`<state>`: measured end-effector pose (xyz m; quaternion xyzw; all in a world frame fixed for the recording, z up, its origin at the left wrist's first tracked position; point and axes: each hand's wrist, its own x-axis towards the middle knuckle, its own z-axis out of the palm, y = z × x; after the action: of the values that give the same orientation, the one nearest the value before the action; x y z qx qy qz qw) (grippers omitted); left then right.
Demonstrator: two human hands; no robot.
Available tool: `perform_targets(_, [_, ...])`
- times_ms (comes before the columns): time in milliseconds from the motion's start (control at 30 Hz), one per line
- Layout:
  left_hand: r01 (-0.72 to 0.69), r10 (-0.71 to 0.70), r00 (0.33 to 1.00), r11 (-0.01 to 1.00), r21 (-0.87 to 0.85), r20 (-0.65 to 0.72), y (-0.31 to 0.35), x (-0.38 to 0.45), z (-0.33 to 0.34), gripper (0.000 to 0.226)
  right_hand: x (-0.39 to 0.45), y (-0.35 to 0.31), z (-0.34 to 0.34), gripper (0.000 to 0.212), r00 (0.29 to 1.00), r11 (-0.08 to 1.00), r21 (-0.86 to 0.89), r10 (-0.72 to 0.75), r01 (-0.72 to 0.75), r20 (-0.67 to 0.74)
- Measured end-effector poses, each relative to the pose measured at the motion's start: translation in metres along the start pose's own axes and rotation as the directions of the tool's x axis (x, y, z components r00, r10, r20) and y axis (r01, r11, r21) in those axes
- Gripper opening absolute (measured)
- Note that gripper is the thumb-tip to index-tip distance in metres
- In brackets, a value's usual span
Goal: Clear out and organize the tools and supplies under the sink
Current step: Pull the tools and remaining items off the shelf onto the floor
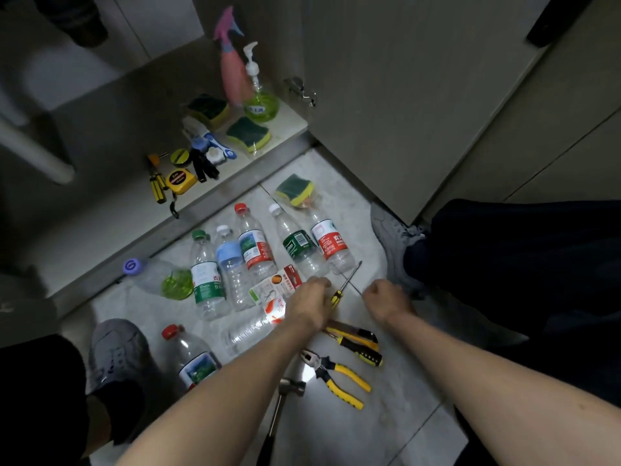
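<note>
I crouch before the open sink cabinet [134,210]. My left hand [311,302] curls around the yellow-black handle of a screwdriver [347,280], whose shaft points up and right over the floor. My right hand [383,297] is a fist, and a thin metal shaft [356,289] runs out of its fingers toward the left. Just below my hands lie more yellow-black hand tools [361,346], pliers [339,376] and a hammer [290,388]. Several empty plastic bottles [255,247] lie in a row on the tiles.
On the cabinet floor are a tape measure [179,178], small screwdrivers [157,188], sponges [248,132], a pink spray bottle [233,70] and a green soap pump [260,99]. A wrapped sponge [295,191] lies on the tiles. The open door [386,95] stands to the right. My shoes [395,243] flank the pile.
</note>
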<state>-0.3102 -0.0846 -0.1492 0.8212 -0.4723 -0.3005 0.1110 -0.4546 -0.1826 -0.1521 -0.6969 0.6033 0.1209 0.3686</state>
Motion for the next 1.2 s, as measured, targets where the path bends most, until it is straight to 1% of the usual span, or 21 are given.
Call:
perform_targets(67, [-0.007, 0.007, 0.999, 1.000, -0.024, -0.031, -0.007, 0.008, -0.015, 0.018, 0.015, -0.011, 0.000, 0.020, 0.999, 0.997, 0.066, -0.027, 0.029, -0.033])
perform_targets(167, [-0.021, 0.017, 0.995, 0.999, -0.034, -0.095, -0.027, 0.021, -0.057, 0.010, 0.038, -0.046, -0.003, 0.022, 0.987, 0.984, 0.093, -0.145, 0.151, -0.067])
perform_targets(267, [-0.017, 0.020, 0.977, 1.000, 0.016, -0.214, -0.053, 0.037, -0.112, 0.019, 0.057, -0.102, -0.012, 0.021, 0.950, 0.940, 0.141, -0.303, 0.311, -0.078])
perform_targets(367, [0.061, -0.048, 0.950, 0.997, 0.035, -0.308, -0.082, 0.060, -0.173, 0.020, 0.076, -0.171, -0.023, 0.011, 0.891, 0.880, 0.144, -0.446, 0.453, -0.082])
perform_targets(467, [0.173, -0.169, 0.920, 0.985, -0.021, -0.354, -0.115, 0.085, -0.226, 0.014, 0.094, -0.238, -0.031, 0.013, 0.842, 0.835, 0.108, -0.532, 0.540, -0.094])
perform_targets(567, [0.284, -0.290, 0.886, 0.956, -0.071, -0.361, -0.148, 0.108, -0.261, 0.016, 0.113, -0.296, -0.029, 0.013, 0.823, 0.819, 0.083, -0.561, 0.567, -0.087])
perform_targets(667, [0.373, -0.385, 0.842, 0.921, -0.108, -0.377, -0.172, 0.130, -0.274, 0.018, 0.133, -0.348, -0.025, 0.016, 0.799, 0.799, 0.046, -0.593, 0.599, -0.099])
perform_targets(733, [0.411, -0.408, 0.828, 0.908, -0.077, -0.384, -0.185, 0.143, -0.275, 0.020, 0.148, -0.381, -0.019, 0.020, 0.785, 0.792, -0.048, -0.611, 0.609, -0.102])
perform_targets(800, [0.438, -0.413, 0.814, 0.898, -0.035, -0.409, -0.197, 0.153, -0.273, 0.022, 0.161, -0.411, -0.011, 0.018, 0.776, 0.772, -0.178, -0.628, 0.610, -0.060])
perform_targets(867, [0.445, -0.388, 0.803, 0.895, 0.022, -0.452, -0.210, 0.159, -0.270, 0.028, 0.172, -0.437, -0.002, 0.015, 0.769, 0.733, -0.310, -0.639, 0.605, -0.008])
perform_targets(967, [0.483, -0.392, 0.757, 0.875, 0.042, -0.523, -0.233, 0.160, -0.270, 0.040, 0.188, -0.464, 0.009, 0.018, 0.761, 0.686, -0.429, -0.649, 0.588, 0.006])
perform_targets(1033, [0.534, -0.471, 0.697, 0.844, -0.047, -0.540, -0.250, 0.159, -0.272, 0.045, 0.198, -0.473, 0.013, 0.010, 0.766, 0.671, -0.480, -0.643, 0.564, 0.001])
perform_targets(1100, [0.586, -0.573, 0.649, 0.796, -0.151, -0.501, -0.266, 0.157, -0.273, 0.048, 0.203, -0.478, 0.014, 0.011, 0.782, 0.665, -0.527, -0.624, 0.530, -0.001])
perform_targets(1133, [0.609, -0.602, 0.643, 0.777, -0.161, -0.473, -0.272, 0.157, -0.272, 0.048, 0.204, -0.480, 0.014, 0.013, 0.786, 0.659, -0.546, -0.618, 0.518, -0.001])
perform_targets(1200, [0.636, -0.620, 0.657, 0.761, -0.126, -0.428, -0.281, 0.157, -0.269, 0.045, 0.207, -0.483, 0.014, 0.016, 0.786, 0.648, -0.565, -0.619, 0.511, 0.001])
